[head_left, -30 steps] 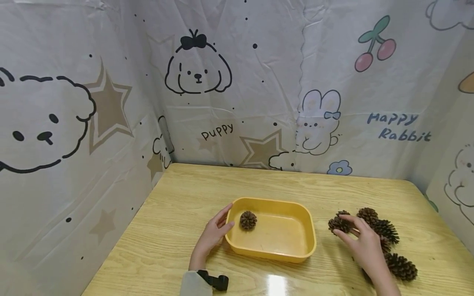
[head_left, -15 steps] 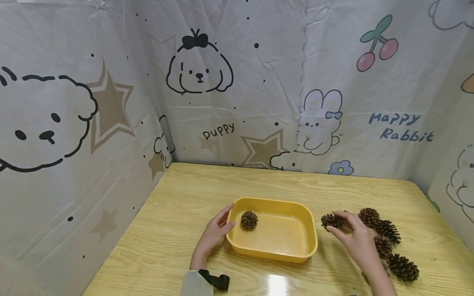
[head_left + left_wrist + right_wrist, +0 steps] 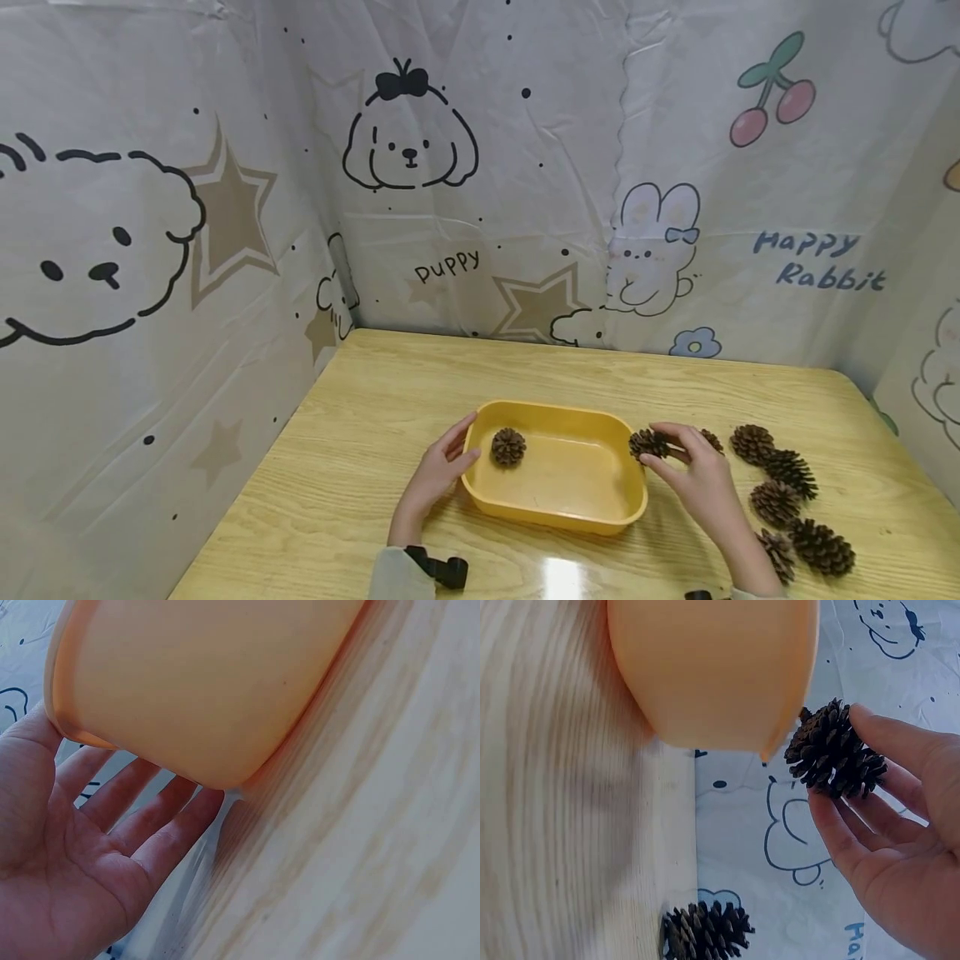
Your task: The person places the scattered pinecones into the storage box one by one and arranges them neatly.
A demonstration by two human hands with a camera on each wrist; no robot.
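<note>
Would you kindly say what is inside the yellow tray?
One pine cone sits inside the yellow tray, near the left hand. The floor beneath is hidden; the cone in the right hand covers part of the rim.

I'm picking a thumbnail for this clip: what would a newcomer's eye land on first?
Probably the bright yellow tray on the wooden table, with a lone pinecone inside toward its left end and the left hand at that end. Then the held pinecone in the right hand, by the tray's right end, and the loose pinecones farther right. Behind, the cartoon-print cloth fills the head view's upper half.
</note>
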